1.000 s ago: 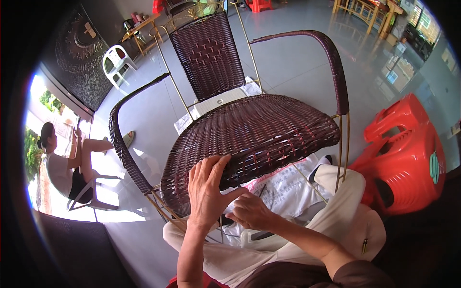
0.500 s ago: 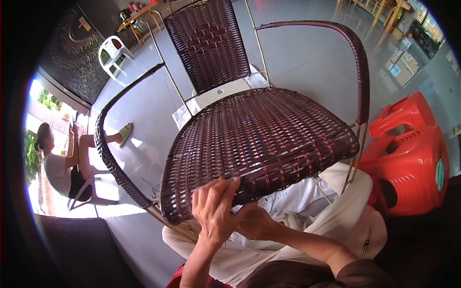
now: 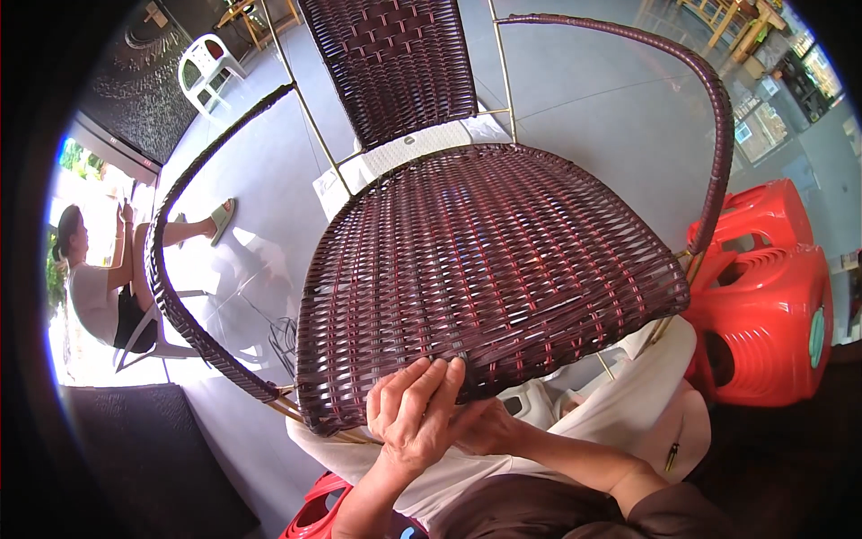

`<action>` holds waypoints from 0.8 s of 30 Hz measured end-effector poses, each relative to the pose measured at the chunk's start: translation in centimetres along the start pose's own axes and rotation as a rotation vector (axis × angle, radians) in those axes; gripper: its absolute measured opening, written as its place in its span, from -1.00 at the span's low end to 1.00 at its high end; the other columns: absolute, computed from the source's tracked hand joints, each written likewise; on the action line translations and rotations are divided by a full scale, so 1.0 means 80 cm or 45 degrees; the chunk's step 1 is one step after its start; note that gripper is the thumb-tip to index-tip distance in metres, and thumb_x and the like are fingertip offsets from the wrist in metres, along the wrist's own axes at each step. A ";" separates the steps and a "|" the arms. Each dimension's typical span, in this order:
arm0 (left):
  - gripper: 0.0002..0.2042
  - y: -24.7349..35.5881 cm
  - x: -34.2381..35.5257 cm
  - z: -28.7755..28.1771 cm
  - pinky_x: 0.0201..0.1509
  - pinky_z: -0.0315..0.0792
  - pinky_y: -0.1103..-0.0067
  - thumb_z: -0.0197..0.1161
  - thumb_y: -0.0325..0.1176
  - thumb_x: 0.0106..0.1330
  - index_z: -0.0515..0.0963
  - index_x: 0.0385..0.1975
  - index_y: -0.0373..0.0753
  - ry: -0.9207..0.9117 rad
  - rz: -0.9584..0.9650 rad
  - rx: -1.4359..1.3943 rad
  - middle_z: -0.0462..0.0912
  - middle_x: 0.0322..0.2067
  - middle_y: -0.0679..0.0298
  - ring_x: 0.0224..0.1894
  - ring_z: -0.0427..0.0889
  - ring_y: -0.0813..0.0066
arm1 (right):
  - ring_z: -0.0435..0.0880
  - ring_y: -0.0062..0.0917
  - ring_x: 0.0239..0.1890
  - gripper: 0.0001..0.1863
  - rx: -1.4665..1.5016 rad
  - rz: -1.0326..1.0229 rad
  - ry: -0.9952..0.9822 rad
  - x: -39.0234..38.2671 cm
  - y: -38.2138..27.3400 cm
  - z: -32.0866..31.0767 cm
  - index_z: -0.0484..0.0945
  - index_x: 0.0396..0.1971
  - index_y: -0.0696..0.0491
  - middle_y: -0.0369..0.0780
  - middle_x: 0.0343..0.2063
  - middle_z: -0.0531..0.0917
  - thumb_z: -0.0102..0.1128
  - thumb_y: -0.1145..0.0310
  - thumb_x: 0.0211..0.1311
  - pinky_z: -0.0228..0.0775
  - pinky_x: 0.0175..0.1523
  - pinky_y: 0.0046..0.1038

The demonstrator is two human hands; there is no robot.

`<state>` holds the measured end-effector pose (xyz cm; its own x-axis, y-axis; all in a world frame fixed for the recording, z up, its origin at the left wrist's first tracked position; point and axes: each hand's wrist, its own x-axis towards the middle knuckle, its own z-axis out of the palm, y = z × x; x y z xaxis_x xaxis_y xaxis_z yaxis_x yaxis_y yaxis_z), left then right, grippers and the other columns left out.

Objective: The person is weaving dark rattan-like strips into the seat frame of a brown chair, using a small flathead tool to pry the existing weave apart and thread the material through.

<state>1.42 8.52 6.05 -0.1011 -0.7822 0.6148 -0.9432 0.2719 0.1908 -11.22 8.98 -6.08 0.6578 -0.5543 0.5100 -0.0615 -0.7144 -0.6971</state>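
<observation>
A wicker armchair of dark brown woven strands on a gold metal frame stands before me, its seat (image 3: 476, 260) toward me. At the seat's front edge, my left hand (image 3: 415, 409) is closed over the woven rim, fingertips on top. My right hand (image 3: 489, 427) is right beside it, below the rim, with curled fingers mostly hidden; what they hold there cannot be made out. The woven backrest (image 3: 395, 67) rises at the far side, and the wrapped armrests (image 3: 193, 337) curve round both sides.
Red plastic stools (image 3: 772, 305) stand at the right. A small yellow-and-black tool (image 3: 672, 456) lies on my light trousers. A person (image 3: 103, 287) sits on a chair at the left, near the bright doorway. Farther back is a white plastic chair (image 3: 208, 67).
My view has shifted a little, so the chair appears larger and slightly turned. Both hands stay at the front rim, my left hand still gripping it.
</observation>
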 end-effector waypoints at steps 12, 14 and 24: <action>-0.48 0.007 -0.004 -0.004 -0.07 0.38 0.40 0.54 -0.07 -0.19 0.66 -0.22 -0.24 -0.033 -0.077 0.003 0.61 -0.22 0.30 -0.17 0.59 0.28 | 0.61 -0.29 -0.17 -0.71 -0.162 -0.201 0.225 0.002 -0.007 -0.006 0.60 -0.28 0.11 -0.15 -0.27 0.62 0.31 0.45 -0.12 0.40 0.03 -0.32; -0.46 0.009 -0.001 -0.007 -0.05 0.37 0.37 0.55 -0.09 -0.22 0.65 -0.20 -0.23 -0.068 -0.102 -0.028 0.58 -0.24 0.28 -0.14 0.56 0.25 | 0.61 -0.30 -0.21 -0.72 -0.159 -0.197 0.194 -0.001 -0.005 0.000 0.60 -0.29 0.11 -0.15 -0.28 0.62 0.29 0.44 -0.10 0.40 0.02 -0.32; -0.38 0.026 0.036 -0.022 0.03 0.29 0.32 0.34 0.11 0.00 0.56 0.01 -0.17 -0.534 -0.347 -0.023 0.44 -0.16 0.25 -0.07 0.45 0.23 | 0.56 -0.23 -0.22 -0.77 -0.087 -0.101 0.122 -0.002 -0.010 0.005 0.56 -0.31 0.17 -0.09 -0.31 0.58 0.24 0.43 0.00 0.38 -0.07 -0.23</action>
<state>-0.25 7.76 9.55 0.0259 -0.9832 0.1806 -0.9478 0.0332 0.3170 -10.97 9.84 -5.80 0.5881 -0.5312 0.6100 -0.0654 -0.7829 -0.6187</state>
